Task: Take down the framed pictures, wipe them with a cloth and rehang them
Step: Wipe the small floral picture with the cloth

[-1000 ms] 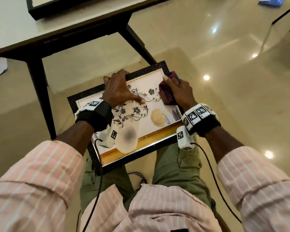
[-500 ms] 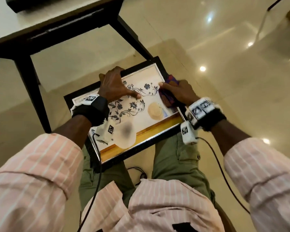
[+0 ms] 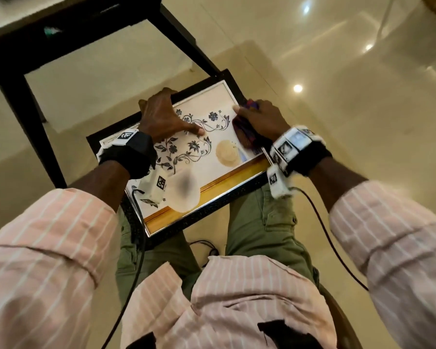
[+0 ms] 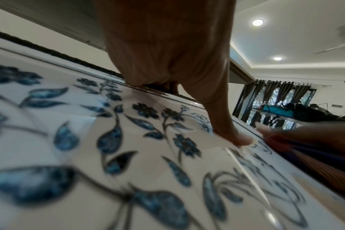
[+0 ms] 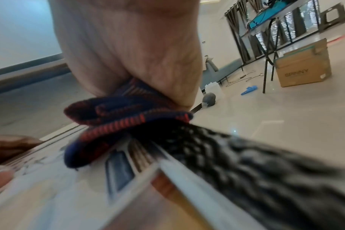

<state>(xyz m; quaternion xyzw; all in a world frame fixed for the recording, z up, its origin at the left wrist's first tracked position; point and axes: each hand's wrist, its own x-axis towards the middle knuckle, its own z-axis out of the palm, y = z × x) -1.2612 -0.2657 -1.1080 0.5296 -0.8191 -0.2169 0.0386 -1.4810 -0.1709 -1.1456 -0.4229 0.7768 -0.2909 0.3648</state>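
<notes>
A black-framed picture with blue flowers on white lies tilted across my lap. My left hand grips its far edge, fingers curled over the frame and thumb pressed on the glass. My right hand holds a folded dark blue and red cloth against the picture's right side, near the frame's edge. The right wrist view shows the cloth bunched under my palm on the glass beside the black patterned frame.
A black-legged table stands just beyond the picture, one leg close to its far corner. Glossy beige floor lies to the right. Camera cables hang by my knees. Farther off are a cardboard box and a folding table.
The cloth and my right hand have slid toward me along the picture's right side. My left hand keeps its hold on the far edge. My head has tipped down.
</notes>
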